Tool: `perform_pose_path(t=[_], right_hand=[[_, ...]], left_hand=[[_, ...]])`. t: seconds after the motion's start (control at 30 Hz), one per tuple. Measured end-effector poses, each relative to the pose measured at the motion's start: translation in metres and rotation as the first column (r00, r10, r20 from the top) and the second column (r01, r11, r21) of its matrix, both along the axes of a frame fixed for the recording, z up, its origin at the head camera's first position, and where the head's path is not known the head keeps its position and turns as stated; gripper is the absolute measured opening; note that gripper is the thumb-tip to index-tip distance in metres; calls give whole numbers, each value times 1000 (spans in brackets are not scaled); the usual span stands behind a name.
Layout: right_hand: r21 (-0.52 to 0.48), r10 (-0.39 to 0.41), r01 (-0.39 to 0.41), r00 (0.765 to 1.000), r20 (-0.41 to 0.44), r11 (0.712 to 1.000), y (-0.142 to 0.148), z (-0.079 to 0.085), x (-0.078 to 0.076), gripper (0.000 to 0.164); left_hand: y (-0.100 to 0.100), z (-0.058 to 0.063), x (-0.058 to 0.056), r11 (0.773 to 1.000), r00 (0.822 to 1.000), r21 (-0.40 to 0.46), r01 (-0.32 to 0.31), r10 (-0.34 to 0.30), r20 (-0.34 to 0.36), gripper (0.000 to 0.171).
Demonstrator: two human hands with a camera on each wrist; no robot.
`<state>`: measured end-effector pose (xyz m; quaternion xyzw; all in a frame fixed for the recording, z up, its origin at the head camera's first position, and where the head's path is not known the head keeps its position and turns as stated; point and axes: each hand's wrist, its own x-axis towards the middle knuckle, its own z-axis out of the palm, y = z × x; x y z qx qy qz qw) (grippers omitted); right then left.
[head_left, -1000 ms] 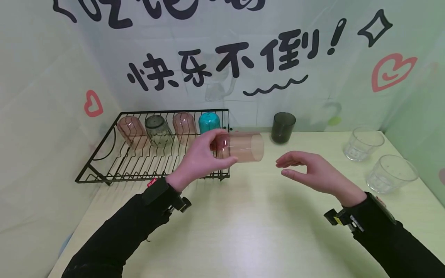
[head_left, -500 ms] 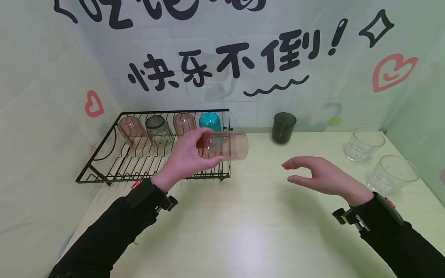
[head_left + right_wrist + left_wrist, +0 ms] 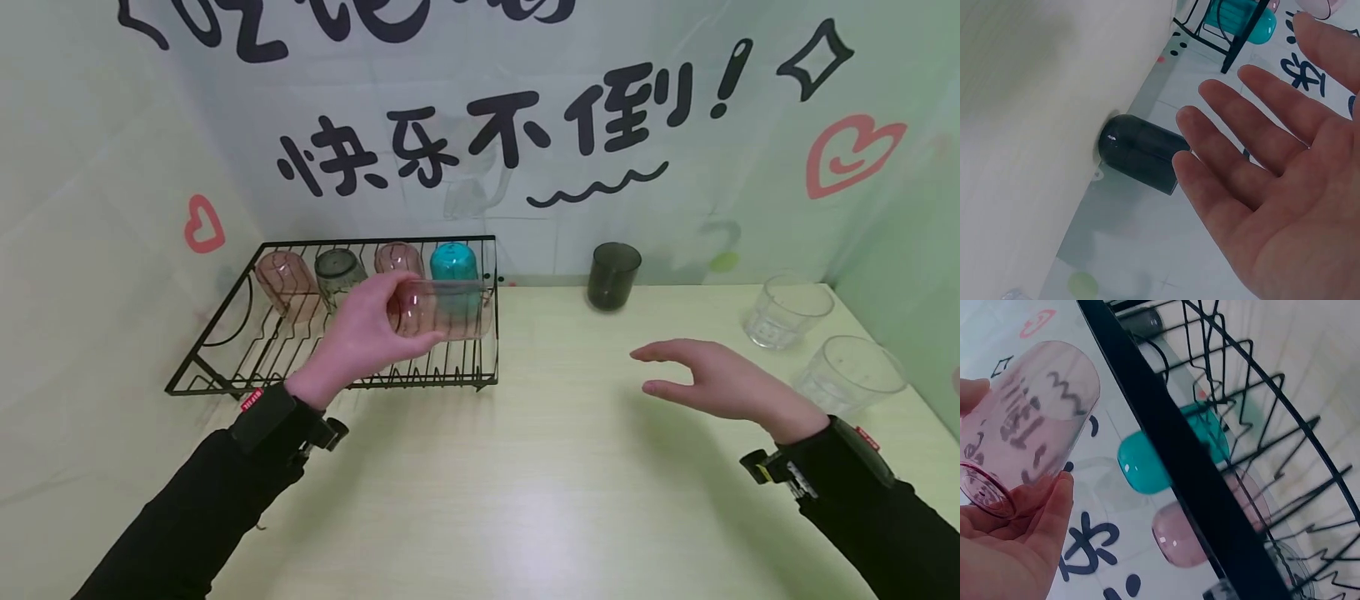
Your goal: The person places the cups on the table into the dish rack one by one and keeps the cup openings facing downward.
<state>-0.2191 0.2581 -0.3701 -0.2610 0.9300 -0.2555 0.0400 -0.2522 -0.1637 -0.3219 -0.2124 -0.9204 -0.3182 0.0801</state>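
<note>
My left hand [image 3: 367, 321] grips a clear pink glass [image 3: 453, 312] near its base, thumb on one side and fingers on the other. The glass lies sideways in the air in front of the black wire rack [image 3: 300, 387], its mouth to the right. In the left wrist view the pink glass [image 3: 1041, 406] shows above the palm. Behind it in the rack's back row, a turquoise glass [image 3: 453, 260] stands upside down. My right hand [image 3: 720, 379] hovers over the table on the right, fingers relaxed, thumb apart, nothing held.
Also upside down in the rack are a pink glass [image 3: 285, 279], a grey glass [image 3: 337, 271] and another pink glass [image 3: 398, 258]. A dark grey glass [image 3: 613, 277] stands upright by the wall. Two clear glasses [image 3: 787, 310] stand at the table's right edge.
My left hand has carried the pink glass leftward, from right of the rack to in front of it. My right hand has drifted right and slightly down, its thumb and fingers a little wider apart.
</note>
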Motion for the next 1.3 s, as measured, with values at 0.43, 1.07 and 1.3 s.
perform_pose_path(t=[0.43, 1.07, 1.3], right_hand=[[44, -13, 12, 1000, 20, 999, 15, 0, 1, 52], [143, -54, 53, 999, 2, 988, 30, -6, -1, 55], [169, -68, 70, 998, -17, 983, 39, -8, -3, 55]], left_hand=[[-32, 1, -9, 989, 994, -124, -82, 89, 56, 56], [-90, 6, -14, 964, 977, -200, -173, 194, 92, 54], [-107, 12, -15, 959, 968, -199, -199, 224, 109, 54]])
